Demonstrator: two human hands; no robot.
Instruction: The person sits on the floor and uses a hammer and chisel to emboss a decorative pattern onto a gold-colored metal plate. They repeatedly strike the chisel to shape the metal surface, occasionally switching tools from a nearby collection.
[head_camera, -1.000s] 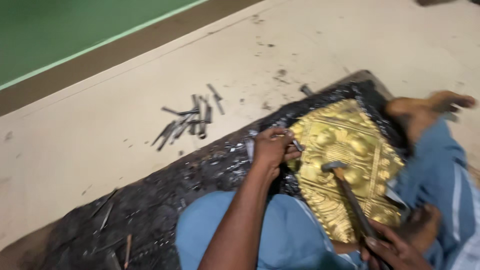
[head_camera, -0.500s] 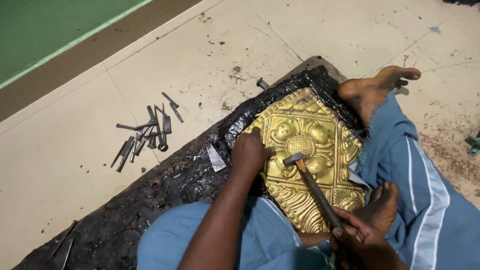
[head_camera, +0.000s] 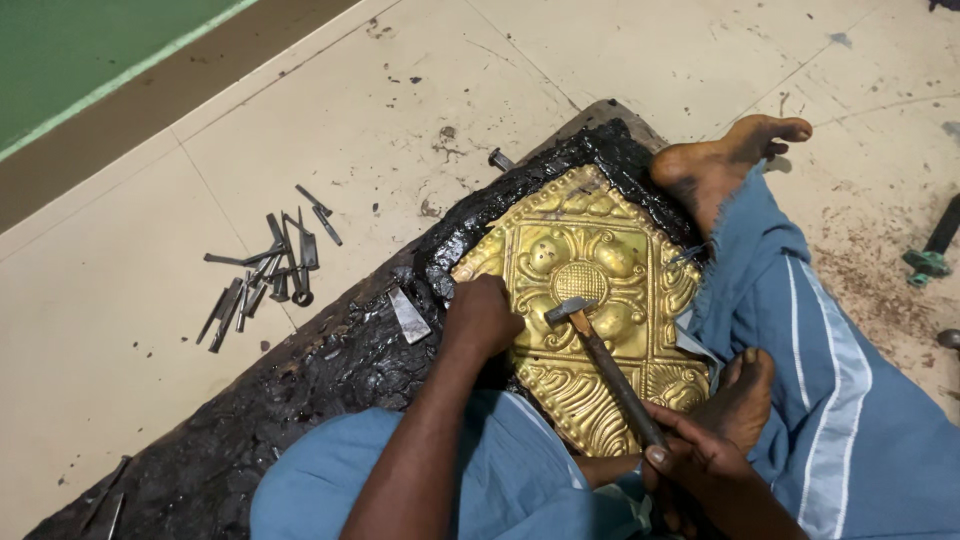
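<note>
Over the gold panel (head_camera: 590, 300), hammer (head_camera: 605, 365) head up-left

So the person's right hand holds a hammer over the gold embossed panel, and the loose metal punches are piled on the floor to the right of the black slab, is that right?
Not quite. The head view shows the loose metal punches on the floor to the left of the black slab, not the right. The rest holds: the right hand holds the hammer over the gold embossed panel.
</note>
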